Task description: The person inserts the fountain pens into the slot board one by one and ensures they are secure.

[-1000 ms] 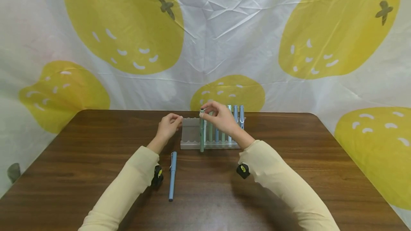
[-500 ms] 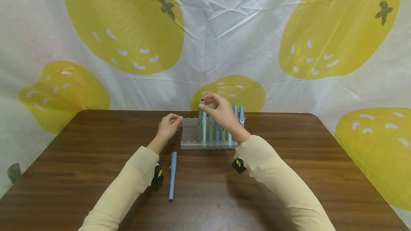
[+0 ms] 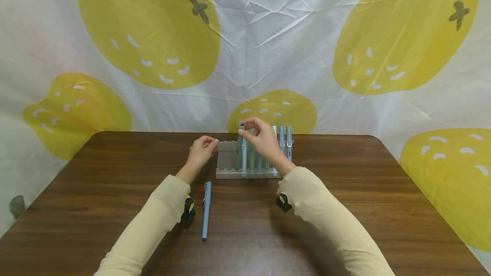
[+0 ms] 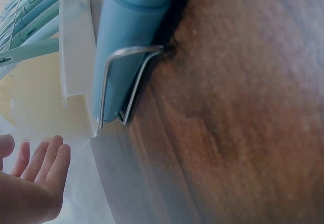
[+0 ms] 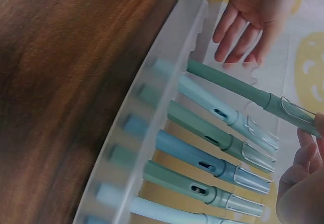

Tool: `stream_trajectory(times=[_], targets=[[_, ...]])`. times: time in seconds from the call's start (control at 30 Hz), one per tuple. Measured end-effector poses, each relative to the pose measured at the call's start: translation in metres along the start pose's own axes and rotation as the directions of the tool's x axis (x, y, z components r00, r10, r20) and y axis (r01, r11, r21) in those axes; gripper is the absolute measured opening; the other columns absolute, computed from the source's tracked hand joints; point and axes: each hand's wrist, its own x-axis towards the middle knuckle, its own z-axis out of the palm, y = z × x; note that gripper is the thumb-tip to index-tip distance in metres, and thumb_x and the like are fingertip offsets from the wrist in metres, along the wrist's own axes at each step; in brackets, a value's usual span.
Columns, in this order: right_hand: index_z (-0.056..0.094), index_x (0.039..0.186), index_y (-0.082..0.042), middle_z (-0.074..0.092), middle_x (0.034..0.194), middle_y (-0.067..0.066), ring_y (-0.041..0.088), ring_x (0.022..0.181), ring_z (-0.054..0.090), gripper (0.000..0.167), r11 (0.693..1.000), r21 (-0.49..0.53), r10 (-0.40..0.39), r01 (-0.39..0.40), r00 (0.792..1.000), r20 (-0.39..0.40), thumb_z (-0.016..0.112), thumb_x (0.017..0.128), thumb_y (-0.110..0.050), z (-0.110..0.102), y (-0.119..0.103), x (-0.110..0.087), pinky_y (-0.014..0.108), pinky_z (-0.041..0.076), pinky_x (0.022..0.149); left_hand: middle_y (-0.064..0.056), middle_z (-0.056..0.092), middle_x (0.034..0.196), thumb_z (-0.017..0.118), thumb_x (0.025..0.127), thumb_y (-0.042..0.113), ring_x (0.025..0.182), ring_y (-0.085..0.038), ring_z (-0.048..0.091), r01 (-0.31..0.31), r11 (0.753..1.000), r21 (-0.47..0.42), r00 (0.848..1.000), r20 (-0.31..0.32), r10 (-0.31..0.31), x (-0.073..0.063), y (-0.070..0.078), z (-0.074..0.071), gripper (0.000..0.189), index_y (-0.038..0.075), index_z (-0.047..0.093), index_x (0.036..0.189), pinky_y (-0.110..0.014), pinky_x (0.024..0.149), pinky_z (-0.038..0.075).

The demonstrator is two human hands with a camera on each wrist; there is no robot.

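My right hand [image 3: 264,139] pinches a green pen [image 5: 228,84] near its capped top, by the metal clip. The pen stands at a slant in the clear pen rack [image 3: 230,175], its lower end behind the front lip. My left hand [image 3: 200,153] is at the rack's upper left corner, thumb and forefinger pinching its edge; the other fingers extend loosely, as the right wrist view shows. Right of the held pen, several blue, green and pale blue pens [image 5: 192,160] lean in the rack's slots. My right hand hides some of their tops in the head view.
A blue capped pen [image 3: 206,210] lies on the wooden table [image 3: 345,208], in front of the rack and beside my left forearm. Behind the table's far edge hangs a white cloth [image 3: 276,54] with a yellow fruit print.
The green pen was in front of the rack's lip; my right hand raised it, moved it back behind the lip, then lowered it slightly. My left hand and the lying pen have stayed put.
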Motion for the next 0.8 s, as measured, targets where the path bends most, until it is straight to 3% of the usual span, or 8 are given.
stream_trajectory(times=[0.53, 0.8], targets=[[0.060, 0.099, -0.009, 0.065, 0.085, 0.004, 0.016, 0.053, 0.045, 0.021, 1.000, -0.010, -0.002, 0.003, 0.999, 0.055, 0.065, 0.081, -0.018, 0.004, 0.009, -0.003, 0.026, 0.038, 0.047, -0.024, 0.059, 0.101, 0.052, 0.090, 0.018, 0.092, -0.030, 0.059, -0.005, 1.000, 0.004, 1.000, 0.002, 0.005, 0.000, 0.000, 0.001, 0.024, -0.004, 0.056, 0.100, -0.036, 0.073, 0.049], [0.056, 0.106, -0.010, 0.062, 0.085, 0.002, 0.014, 0.051, 0.045, 0.026, 0.989, -0.127, -0.072, 0.082, 0.994, 0.082, 0.064, 0.082, -0.015, 0.005, 0.016, -0.005, 0.027, 0.039, 0.046, -0.024, 0.059, 0.102, 0.052, 0.090, 0.016, 0.091, -0.031, 0.059, -0.006, 1.000, 0.003, 1.000, 0.000, 0.006, 0.000, 0.001, 0.001, 0.023, -0.005, 0.056, 0.100, -0.038, 0.074, 0.048]])
